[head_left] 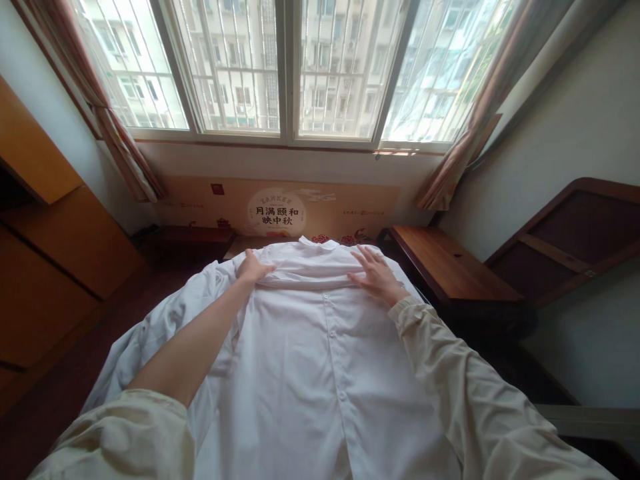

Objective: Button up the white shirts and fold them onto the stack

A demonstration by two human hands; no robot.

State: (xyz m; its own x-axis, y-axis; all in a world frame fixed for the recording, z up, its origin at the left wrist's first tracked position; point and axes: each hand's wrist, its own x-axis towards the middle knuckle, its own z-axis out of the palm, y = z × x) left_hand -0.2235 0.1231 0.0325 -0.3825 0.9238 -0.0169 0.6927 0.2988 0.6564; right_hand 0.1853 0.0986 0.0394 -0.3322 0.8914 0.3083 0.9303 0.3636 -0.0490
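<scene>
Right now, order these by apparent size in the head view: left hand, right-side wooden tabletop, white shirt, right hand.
1. White shirt, by far
2. Wooden tabletop
3. Right hand
4. Left hand

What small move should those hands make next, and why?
Probably the left hand and right hand should gently smooth out the loose fold in the white shirt: it runs across the upper front, between the hands, while the buttoned part below looks flatter.
</scene>
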